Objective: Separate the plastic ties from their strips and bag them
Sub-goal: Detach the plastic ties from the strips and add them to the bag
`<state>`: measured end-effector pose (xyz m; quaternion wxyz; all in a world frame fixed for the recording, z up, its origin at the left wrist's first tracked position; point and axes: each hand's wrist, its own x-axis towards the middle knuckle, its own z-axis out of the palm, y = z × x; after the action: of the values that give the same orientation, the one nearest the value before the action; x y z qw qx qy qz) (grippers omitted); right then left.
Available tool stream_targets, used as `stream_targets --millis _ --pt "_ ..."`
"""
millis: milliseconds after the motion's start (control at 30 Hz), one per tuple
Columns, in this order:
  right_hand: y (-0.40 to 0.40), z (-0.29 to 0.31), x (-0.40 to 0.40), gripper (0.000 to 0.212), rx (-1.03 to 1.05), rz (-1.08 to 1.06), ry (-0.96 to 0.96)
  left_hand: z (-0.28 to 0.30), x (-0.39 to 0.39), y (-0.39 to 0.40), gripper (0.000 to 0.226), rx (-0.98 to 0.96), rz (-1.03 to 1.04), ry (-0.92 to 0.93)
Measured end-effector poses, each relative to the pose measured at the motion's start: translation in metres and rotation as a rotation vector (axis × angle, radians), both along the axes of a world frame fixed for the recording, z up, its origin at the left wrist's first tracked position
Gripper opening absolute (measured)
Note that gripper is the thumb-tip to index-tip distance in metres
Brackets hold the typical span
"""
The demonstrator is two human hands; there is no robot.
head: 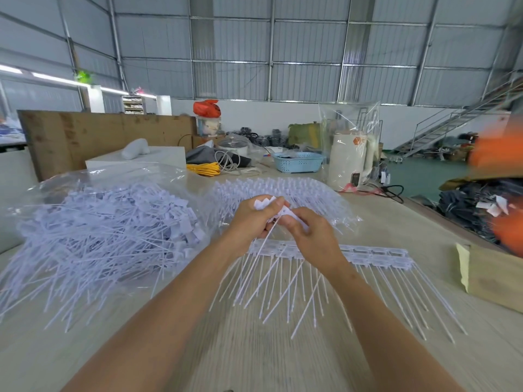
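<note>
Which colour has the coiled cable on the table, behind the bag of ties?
Yellow. The coiled cable shows in the head view, the only one.

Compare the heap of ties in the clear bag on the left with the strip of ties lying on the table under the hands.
The heap of ties is loose and tangled, pointing every way; the strip of ties is still joined along one bar, tails fanned in a row. The heap sits inside the clear bag; the strip lies bare on the table. Both are the same white plastic.
</note>
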<state>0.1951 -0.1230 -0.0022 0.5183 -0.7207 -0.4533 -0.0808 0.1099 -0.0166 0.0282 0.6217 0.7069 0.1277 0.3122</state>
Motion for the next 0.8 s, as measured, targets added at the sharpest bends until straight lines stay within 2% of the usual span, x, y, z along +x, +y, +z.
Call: stream_targets --millis 67,200,333,433,500,567,633,700,767,800 --pt "-0.001 0.001 0.001 0.014 0.004 0.048 0.008 0.001 -0.001 0.001 0.018 0.023 0.027 0.002" --pt "-0.005 0.001 0.001 0.016 0.039 0.055 -0.093 0.001 -0.002 -0.002 0.010 0.108 0.004 -0.036" --pt "-0.006 0.001 0.002 0.013 0.001 0.006 -0.174 0.003 -0.003 -0.003 0.016 0.189 0.017 -0.015" --pt "-0.010 0.003 0.003 0.012 -0.046 -0.037 -0.301 0.009 -0.006 -0.004 0.020 0.289 0.049 0.063" --pt "-0.014 0.003 0.007 0.012 -0.100 -0.101 -0.452 0.016 -0.009 -0.006 0.019 0.443 0.088 0.187" --pt "-0.016 0.001 0.010 0.010 -0.111 -0.150 -0.449 0.027 -0.015 -0.016 0.016 0.542 0.026 0.266" --pt "-0.016 0.002 0.012 0.010 -0.050 -0.196 -0.386 0.045 -0.027 -0.029 0.017 0.585 -0.055 0.177" --pt "-0.014 0.004 0.011 0.008 0.013 -0.218 -0.362 0.070 -0.045 -0.039 0.015 0.638 -0.012 -0.022" --pt "-0.013 0.005 0.009 0.011 0.029 -0.209 -0.352 0.092 -0.063 -0.035 0.015 0.793 0.185 -0.186" --pt "-0.012 0.004 0.008 0.012 0.019 -0.208 -0.347 0.100 -0.071 -0.027 0.015 0.909 0.324 -0.209"
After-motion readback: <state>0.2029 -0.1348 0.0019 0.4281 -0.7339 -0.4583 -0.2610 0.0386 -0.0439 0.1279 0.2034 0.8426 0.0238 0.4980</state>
